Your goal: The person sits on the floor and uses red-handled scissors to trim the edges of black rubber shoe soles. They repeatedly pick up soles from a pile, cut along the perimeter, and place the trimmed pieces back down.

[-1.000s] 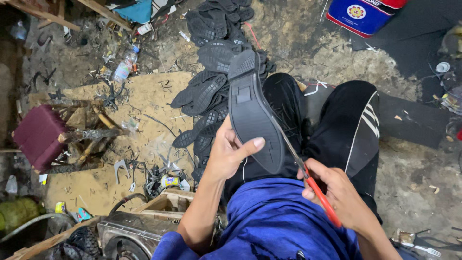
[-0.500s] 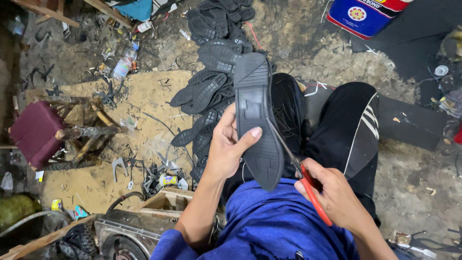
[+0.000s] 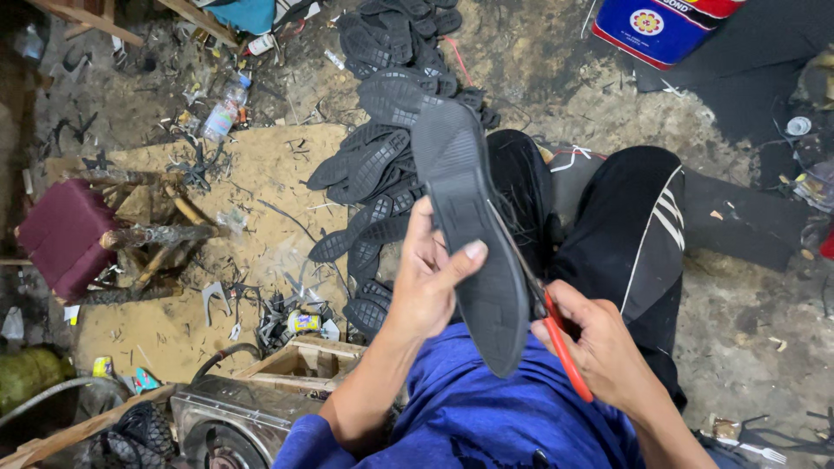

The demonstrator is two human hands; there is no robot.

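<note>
My left hand (image 3: 430, 282) grips a dark grey rubber shoe sole (image 3: 469, 221), thumb across its face, holding it upright over my lap. My right hand (image 3: 599, 352) holds red-handled scissors (image 3: 556, 334) whose blades run along the sole's right edge. My blue sleeves and black striped trousers (image 3: 638, 230) are below. A thin trimmed strip hangs near the blades.
A pile of dark soles (image 3: 387, 130) lies on the dirt floor ahead. A maroon stool (image 3: 61, 234) stands at left, a wooden box (image 3: 300, 365) and metal machine (image 3: 226, 421) near my left knee, a blue tin (image 3: 660, 30) at top right. Scraps and bottles litter the ground.
The sole has tilted slightly and shifted a little toward me. The scissors have crept along its right edge. My left thumb stays pressed on the sole.
</note>
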